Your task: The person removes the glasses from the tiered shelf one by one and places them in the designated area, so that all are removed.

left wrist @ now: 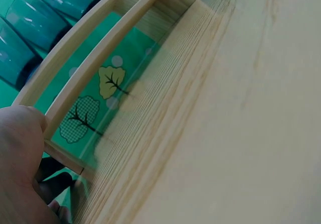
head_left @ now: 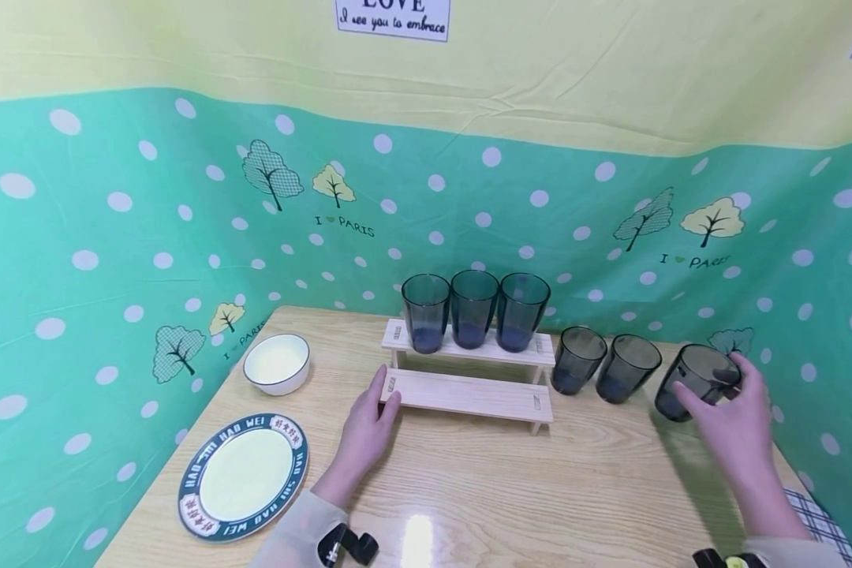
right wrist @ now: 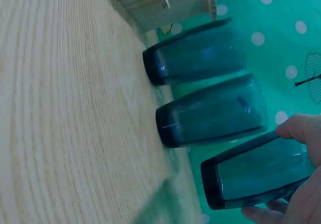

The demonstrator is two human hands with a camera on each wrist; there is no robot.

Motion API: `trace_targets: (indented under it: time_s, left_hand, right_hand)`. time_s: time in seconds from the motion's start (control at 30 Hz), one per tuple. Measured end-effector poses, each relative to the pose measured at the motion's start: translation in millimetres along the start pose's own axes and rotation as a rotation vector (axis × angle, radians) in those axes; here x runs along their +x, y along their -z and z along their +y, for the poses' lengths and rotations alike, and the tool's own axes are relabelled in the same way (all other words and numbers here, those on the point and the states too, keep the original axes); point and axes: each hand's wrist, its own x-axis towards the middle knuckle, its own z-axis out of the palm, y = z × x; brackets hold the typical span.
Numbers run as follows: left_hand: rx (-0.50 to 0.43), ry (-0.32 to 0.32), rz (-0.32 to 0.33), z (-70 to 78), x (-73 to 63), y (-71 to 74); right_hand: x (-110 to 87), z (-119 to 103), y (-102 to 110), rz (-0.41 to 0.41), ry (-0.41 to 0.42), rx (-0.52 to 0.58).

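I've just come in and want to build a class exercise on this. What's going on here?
A person's right hand grips a dark glass at the right, while the left hand holds the left end of a two-tier wooden stand. Three glasses stand on its upper tier. Two more glasses stand on the table, between the stand and the gripped glass. A bowl and a plate sit at the left.

Hand (right wrist: 307,191) gripping glass (right wrist: 256,174), two glasses (right wrist: 213,113), wooden stand (right wrist: 168,17)

Downward head view, close wrist views, shared rack (head_left: 466,393)
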Motion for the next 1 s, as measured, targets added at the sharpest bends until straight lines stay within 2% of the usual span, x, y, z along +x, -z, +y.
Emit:
trace_targets:
  time_s: [0.23,0.47,1.0]
  left_hand:
    - [-0.001,0.0,0.0,-1.5,-0.9,-0.5]
    - [-0.003,-0.005,0.003,-1.7,-0.4,-0.7]
    - [-0.011,0.008,-0.001,-2.4,0.7,-1.4]
  right_hand:
    - [13.8,11.5,-10.2,-0.004,-0.029,0.023]
    - [22.6,18.3,-18.8,0.012,-0.023,0.013]
    - [27.3,30.5,-27.5,0.004,-0.043,0.053]
